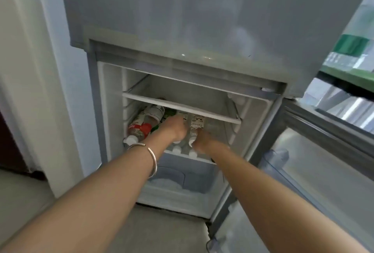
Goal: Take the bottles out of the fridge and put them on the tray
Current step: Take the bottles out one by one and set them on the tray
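Several plastic bottles lie on their sides on the lower shelf of the open fridge, caps toward me. A red-labelled bottle is at the left, and a grey-labelled one lies behind it. A white-labelled bottle is in the middle. My left hand, with a metal bangle on its wrist, is closed over a clear bottle just left of the white-labelled one. My right hand is curled against the neck of the white-labelled bottle; its grip is hidden. No tray is in view.
A glass shelf hangs low over the bottles. Two more white caps poke over the shelf's front edge. A frosted drawer sits below. The fridge door stands open at the right, and a wall is at the left.
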A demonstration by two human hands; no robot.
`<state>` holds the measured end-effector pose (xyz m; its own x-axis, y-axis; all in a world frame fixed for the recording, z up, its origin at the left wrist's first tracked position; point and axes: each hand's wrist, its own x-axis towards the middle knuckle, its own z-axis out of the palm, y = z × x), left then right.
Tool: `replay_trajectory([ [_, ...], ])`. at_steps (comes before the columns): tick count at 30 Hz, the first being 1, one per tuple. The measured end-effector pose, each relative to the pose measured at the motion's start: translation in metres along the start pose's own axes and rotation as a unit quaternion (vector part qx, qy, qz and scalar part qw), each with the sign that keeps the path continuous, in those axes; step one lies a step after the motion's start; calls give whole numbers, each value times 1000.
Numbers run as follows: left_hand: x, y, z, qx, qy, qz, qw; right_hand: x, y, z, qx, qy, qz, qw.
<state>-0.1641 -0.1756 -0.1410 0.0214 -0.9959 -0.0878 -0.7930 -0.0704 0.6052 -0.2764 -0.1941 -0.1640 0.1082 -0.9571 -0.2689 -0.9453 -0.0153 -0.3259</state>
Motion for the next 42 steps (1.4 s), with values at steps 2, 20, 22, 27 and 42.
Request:
replay_trajectory([
  [2,21,-13,13,6,6,20,1000,29,9,15,16,22,8,1000],
  [20,10,-46,26,-49,51,54,996,16,7,70,-146,228,-75,960],
  [22,1,-43,21,-45,59,51,996,0,5,55,-163,236,-109,952],
  [27,-31,-17,4,-69,35,76,994,-58,-1,1,-191,243,-183,933],
  [42,-187,143,-117,-145,14,187,971,-275,24,-152,132,364,-212,897],
])
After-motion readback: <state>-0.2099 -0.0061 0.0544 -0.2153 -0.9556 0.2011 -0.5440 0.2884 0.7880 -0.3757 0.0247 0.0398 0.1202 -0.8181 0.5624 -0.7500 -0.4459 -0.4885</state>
